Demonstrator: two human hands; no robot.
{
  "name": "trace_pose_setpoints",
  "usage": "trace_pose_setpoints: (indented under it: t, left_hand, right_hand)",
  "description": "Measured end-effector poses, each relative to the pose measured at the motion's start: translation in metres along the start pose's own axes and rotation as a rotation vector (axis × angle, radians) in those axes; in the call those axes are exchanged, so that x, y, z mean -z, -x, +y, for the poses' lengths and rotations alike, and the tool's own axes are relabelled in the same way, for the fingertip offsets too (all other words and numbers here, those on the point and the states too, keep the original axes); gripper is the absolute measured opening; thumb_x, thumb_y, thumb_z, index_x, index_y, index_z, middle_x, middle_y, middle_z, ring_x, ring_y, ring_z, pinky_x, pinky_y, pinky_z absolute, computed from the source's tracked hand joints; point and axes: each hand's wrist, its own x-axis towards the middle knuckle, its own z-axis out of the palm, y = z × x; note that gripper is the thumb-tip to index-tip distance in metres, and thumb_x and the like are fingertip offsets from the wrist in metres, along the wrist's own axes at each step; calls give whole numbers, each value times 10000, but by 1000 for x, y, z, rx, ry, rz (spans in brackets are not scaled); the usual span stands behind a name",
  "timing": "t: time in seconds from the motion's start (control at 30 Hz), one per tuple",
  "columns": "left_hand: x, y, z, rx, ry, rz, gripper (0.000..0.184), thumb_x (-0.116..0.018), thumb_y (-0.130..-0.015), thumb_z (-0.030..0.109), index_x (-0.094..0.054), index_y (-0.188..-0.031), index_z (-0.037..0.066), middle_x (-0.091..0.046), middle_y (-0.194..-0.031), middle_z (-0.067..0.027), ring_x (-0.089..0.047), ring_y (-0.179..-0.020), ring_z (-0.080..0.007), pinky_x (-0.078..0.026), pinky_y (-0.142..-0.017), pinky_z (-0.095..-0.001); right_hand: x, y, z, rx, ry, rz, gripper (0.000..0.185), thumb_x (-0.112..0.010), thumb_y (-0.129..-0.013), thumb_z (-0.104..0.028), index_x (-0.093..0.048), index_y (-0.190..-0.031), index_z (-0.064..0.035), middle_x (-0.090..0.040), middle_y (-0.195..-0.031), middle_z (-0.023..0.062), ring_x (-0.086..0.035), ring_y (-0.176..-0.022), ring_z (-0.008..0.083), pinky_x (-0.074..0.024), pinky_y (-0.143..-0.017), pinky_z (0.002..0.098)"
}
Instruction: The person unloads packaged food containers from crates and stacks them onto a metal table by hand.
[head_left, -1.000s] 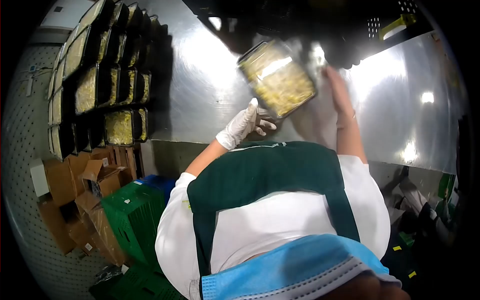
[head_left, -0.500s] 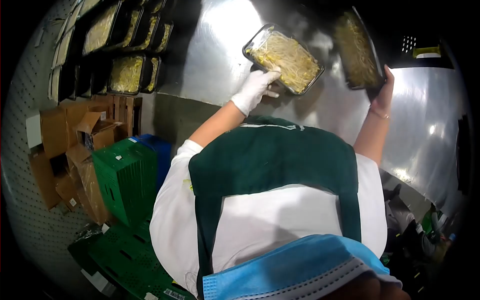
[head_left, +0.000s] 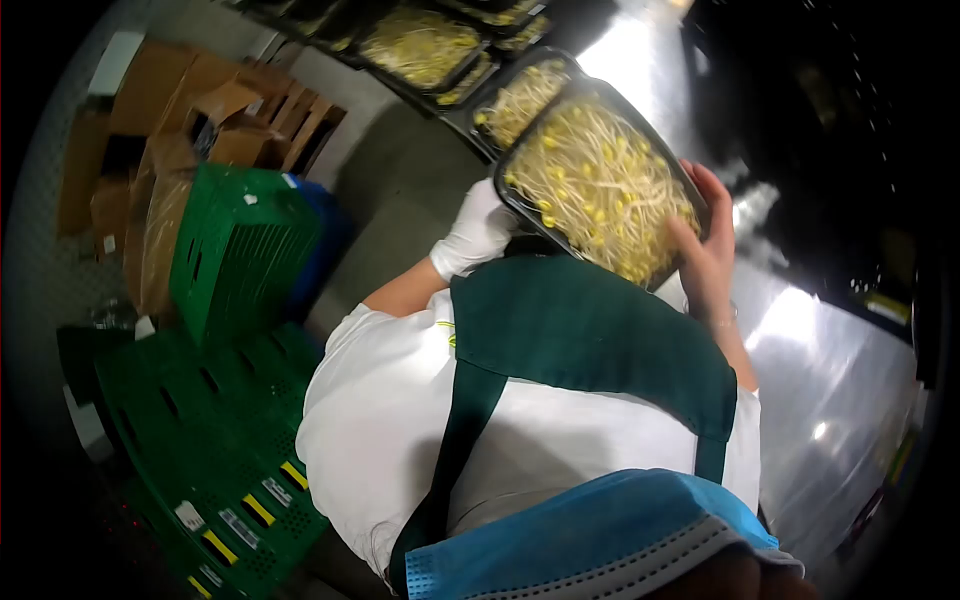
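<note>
In the head view my bare right hand (head_left: 707, 235) grips the right side of a black tray of bean sprouts (head_left: 600, 185), thumb over the near corner. This tray is tilted close in front of my chest, and its yellow heads and pale stems fill it. Behind it, partly covered, shows a second tray of bean sprouts (head_left: 525, 100). My left hand (head_left: 480, 228), in a white glove, is closed at the lower left edge of the two trays. Its fingertips are hidden under them, so how it splits its hold between the trays is not visible.
More black sprout trays (head_left: 420, 48) stand at the top left. A shiny metal table (head_left: 830, 400) extends on the right. On my left are cardboard boxes (head_left: 150, 90), an upright green crate (head_left: 235, 250), a blue crate (head_left: 325, 235) and more green crates (head_left: 180, 400) low down.
Both trays, held apart before, have come together, the right-hand one now overlapping the other in front. My view has turned left, and both hands are closer to my body.
</note>
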Motion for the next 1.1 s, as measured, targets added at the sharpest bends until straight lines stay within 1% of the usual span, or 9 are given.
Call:
trace_pose_setpoints:
  t: [0.03, 0.1, 0.23, 0.33, 0.57, 0.77, 0.97, 1.0, 1.1]
  left_hand:
    - [20, 7, 16, -166, -183, 17, 297, -482, -786, 81, -481, -1058, -40, -587, -941, -119, -561, -850, -197, -448, -722, -282]
    - [38, 1, 60, 113, 646, 377, 260, -441, -780, 50, -486, -1019, -43, -587, -868, -153, -588, -774, -217, -489, -657, -299]
    - [122, -53, 72, 165, -95, 496, 302, -371, -852, 192, -446, -1047, -25, -573, -925, -153, -613, -727, -253, -490, -463, -277]
    - [181, -99, 68, 372, -36, 313, 349, -379, -860, 245, -456, -983, -72, -576, -654, -152, -600, -538, -284, -458, -406, -263]
    - [160, -137, -3, -328, 127, 770, 462, -366, -887, 254, -250, -1257, 3, -462, -1019, -153, -444, -919, -216, -345, -855, -298]
    - [137, -162, -18, -473, 431, 560, 636, -360, -874, 374, -83, -1334, 34, -205, -1332, -122, -277, -1175, -223, -214, -989, -327]
    - [131, -146, -38, -35, 54, 1144, 515, -248, -905, 368, -312, -1221, -34, -411, -1156, -142, -433, -1019, -210, -360, -892, -327]
    - [103, -130, -32, -395, -331, 984, 487, -260, -903, 341, -376, -1164, -54, -429, -1141, -155, -451, -1008, -233, -387, -871, -328]
    - [13, -98, -37, -554, -416, 779, 316, -412, -857, 151, -445, -1093, -56, -465, -1108, -165, -485, -969, -230, -404, -845, -327]
  right_hand:
    - [-21, -15, -10, -13, 4, 18, 443, -618, -731, -146, -424, -1103, -1, -496, -1076, 115, -468, -997, 163, -363, -864, 266]
    - [-58, -57, -10, 20, -23, -46, 365, -627, -734, -166, -471, -1016, 6, -545, -917, 88, -516, -826, 126, -417, -740, 243]
    - [-150, -152, -19, 188, -64, -22, 341, -630, -730, -201, -496, -949, 23, -558, -840, 79, -522, -722, 113, -434, -623, 231]
    - [-192, -203, -18, 125, 6, 47, 378, -603, -750, -191, -460, -1020, 31, -534, -821, 73, -513, -721, 115, -423, -626, 224]
    - [-201, -196, -17, 344, 214, -19, 709, -657, -685, -408, -369, -1133, 60, -496, -1001, 173, -503, -887, 182, -426, -744, 272]
    - [-213, -206, -20, 544, 476, 126, 773, -662, -646, -478, -383, -1101, 81, -472, -1013, 228, -487, -947, 327, -400, -828, 347]
    - [-63, -132, 21, 600, 776, 142, 677, -682, -631, -402, -412, -1116, -15, -415, -1119, 200, -391, -1064, 314, -341, -880, 383]
    - [-12, -103, 31, 459, 998, 259, 669, -686, -620, -384, -413, -1121, -33, -386, -1154, 198, -356, -1093, 317, -324, -876, 419]
    - [105, -26, 67, -189, 1549, 446, 736, -678, -593, -393, -373, -1181, -72, -284, -1260, 215, -246, -1176, 355, -278, -843, 522]
